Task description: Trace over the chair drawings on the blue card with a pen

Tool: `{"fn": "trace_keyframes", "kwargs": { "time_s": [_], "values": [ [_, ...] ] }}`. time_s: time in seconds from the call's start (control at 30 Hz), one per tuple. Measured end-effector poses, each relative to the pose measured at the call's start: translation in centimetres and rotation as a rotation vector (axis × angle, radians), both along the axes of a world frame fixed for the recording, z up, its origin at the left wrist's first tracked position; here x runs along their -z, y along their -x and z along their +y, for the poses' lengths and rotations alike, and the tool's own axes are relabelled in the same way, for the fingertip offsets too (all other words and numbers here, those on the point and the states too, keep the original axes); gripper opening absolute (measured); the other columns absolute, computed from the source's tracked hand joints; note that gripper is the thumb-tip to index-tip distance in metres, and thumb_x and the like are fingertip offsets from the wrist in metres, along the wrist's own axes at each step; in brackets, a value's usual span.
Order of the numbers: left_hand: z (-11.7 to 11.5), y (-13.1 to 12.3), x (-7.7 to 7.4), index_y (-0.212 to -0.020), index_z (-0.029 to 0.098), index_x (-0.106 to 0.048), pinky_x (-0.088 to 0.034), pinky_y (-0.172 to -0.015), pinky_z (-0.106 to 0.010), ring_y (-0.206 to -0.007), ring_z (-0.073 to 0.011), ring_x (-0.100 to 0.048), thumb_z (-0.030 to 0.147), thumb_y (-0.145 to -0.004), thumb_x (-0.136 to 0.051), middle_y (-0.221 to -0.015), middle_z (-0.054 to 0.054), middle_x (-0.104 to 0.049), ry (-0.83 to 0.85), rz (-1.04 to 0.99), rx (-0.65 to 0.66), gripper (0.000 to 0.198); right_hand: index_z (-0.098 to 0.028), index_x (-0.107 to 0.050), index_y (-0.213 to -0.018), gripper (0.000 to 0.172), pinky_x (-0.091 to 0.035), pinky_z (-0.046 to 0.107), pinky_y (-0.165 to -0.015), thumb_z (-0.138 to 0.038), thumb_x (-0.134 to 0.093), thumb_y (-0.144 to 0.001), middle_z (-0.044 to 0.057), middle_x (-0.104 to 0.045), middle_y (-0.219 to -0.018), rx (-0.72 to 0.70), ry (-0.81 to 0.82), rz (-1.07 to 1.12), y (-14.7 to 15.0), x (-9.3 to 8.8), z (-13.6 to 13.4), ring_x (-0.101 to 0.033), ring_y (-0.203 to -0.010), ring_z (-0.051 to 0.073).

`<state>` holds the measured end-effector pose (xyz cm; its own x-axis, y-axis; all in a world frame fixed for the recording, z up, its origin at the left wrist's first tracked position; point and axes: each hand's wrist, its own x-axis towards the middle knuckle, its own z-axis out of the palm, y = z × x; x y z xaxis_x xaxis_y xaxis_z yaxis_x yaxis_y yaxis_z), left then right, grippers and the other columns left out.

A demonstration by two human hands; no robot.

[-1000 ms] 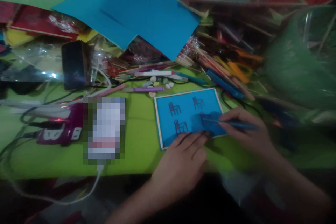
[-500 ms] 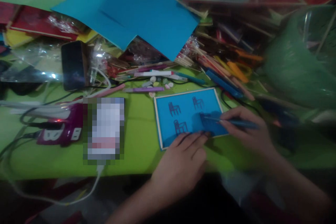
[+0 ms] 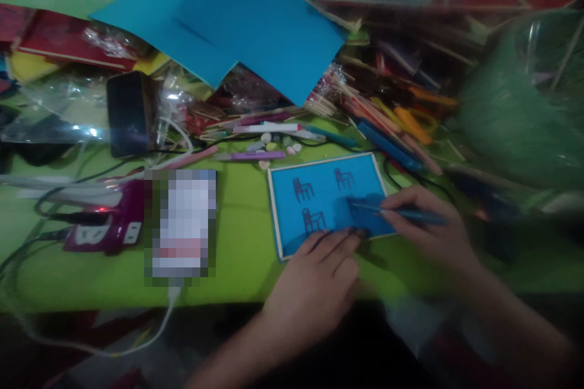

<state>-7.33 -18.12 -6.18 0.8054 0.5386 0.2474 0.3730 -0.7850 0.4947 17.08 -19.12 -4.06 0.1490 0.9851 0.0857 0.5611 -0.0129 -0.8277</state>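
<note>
On green table (image 3: 241, 267): resting empty, outstretched left hand (image 3: 314, 282) on near edge of card (image 3: 328, 200); pinching pen (image 3: 422, 215) in right hand (image 3: 433, 240) by card's right edge.

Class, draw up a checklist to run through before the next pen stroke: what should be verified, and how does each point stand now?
1. Card steadied: ok; the left hand rests on its near edge.
2. Pen gripped: ok; it is in the fingers of the right hand.
3. Pen tip touching the card: cannot tell; it is over the card, but the view is too blurred.
4. Good light at the tip: not ok; a shadow falls on the card there.
5. Stones off the card: ok; they lie beyond its far edge.
6. Lit phone apart from the card: ok; it lies to the left.
</note>
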Motion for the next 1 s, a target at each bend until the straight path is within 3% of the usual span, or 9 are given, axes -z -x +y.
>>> {"fn": "trace_keyframes", "kwargs": {
  "time_s": [0.33,1.0],
  "values": [
    [-0.09,0.02,0.09,-0.105,0.019,-0.065,-0.039,-0.119,-0.040,-0.137,-0.0207,-0.058,0.028,-0.102,-0.060,-0.148,-0.004,-0.065,0.005,-0.004,-0.006,0.010,-0.029,-0.072,-0.087,0.005,-0.055,0.032,-0.060,-0.027,-0.076,-0.086,0.000,-0.073,-0.081,-0.047,0.011,0.038,0.03,-0.15,-0.04,-0.069,-0.070,0.020],
    [-0.12,0.00,0.17,-0.105,0.019,-0.064,-0.041,-0.118,-0.041,-0.136,-0.0215,-0.059,0.027,-0.103,-0.057,-0.149,-0.003,-0.064,0.018,0.000,-0.008,0.010,-0.028,-0.071,-0.084,0.005,-0.052,0.031,-0.060,-0.027,-0.075,-0.086,0.000,-0.071,-0.079,-0.007,0.007,0.020,-0.08,-0.03,-0.09,-0.067,-0.068,0.018]
  ]
}}
